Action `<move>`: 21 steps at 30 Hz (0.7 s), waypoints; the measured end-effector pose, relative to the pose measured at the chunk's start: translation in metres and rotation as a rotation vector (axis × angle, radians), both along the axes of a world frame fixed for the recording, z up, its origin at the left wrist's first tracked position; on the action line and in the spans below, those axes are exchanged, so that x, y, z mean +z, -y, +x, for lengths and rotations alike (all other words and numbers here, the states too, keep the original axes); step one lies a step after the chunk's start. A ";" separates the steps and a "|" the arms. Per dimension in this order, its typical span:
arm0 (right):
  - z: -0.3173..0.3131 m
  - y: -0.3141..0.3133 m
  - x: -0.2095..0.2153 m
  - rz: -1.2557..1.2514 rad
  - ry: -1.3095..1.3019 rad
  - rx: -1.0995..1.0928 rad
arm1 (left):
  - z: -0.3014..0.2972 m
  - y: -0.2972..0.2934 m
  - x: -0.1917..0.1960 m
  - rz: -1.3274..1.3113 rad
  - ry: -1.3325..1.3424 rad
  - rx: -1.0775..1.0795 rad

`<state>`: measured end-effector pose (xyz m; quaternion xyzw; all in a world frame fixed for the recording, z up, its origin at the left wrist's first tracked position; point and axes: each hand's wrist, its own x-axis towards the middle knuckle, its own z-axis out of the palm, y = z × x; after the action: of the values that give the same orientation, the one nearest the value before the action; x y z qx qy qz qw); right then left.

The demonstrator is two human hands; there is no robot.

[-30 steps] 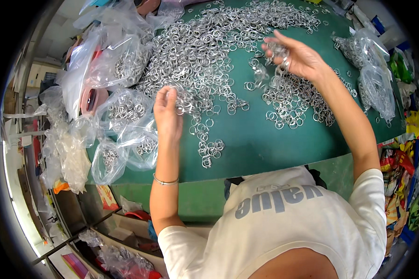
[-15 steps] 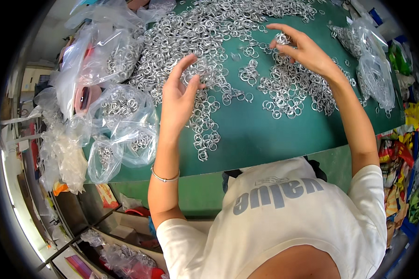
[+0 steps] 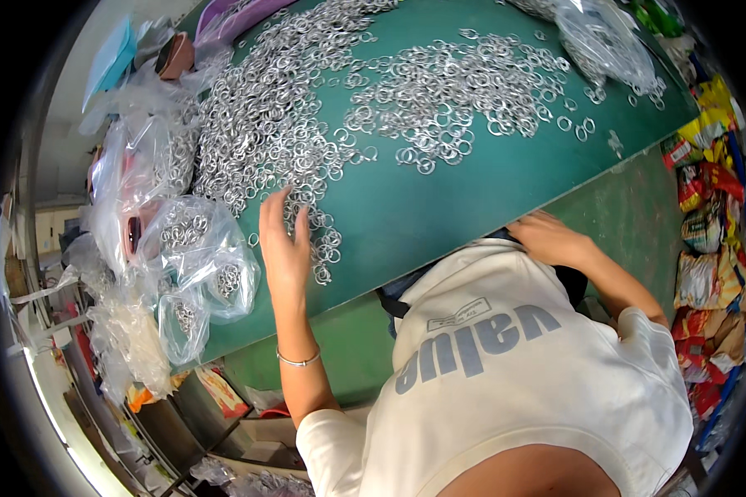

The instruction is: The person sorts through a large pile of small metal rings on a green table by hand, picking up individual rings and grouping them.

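My left hand (image 3: 283,248) is at the near end of the left heap of silver metal rings (image 3: 261,116). Its fingers and thumb are apart, with nothing held between them, and a small trail of rings (image 3: 323,244) lies just right of the thumb. My right hand (image 3: 549,238) is off the rings, low against the table's near edge by my waist. Its fingers stretch leftward over my clothing, the tips partly hidden, and I see nothing in them. Beyond it, a second, flatter spread of rings (image 3: 460,87) lies on the green table (image 3: 439,203).
Clear plastic bags holding rings (image 3: 195,236) crowd the table's left side. Another bag of rings (image 3: 605,41) lies at the far right. A purple tray (image 3: 224,21) stands at the far left. Colourful packages (image 3: 704,215) hang or stack along the right.
My right hand has come back from the far rings to the table edge, and no ring shows in it now. My left hand has moved nearer. The view has turned.
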<state>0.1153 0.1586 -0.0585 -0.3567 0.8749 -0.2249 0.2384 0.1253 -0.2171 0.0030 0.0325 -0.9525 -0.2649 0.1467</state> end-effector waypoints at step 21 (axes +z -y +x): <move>-0.001 0.063 -0.096 -0.142 -0.313 0.117 | 0.066 -0.024 -0.039 -0.062 0.026 0.128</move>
<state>0.1145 0.0957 -0.1543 -0.4534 0.8611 -0.2135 0.0863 0.1910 -0.1934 -0.0365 0.0924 -0.9579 -0.2251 0.1521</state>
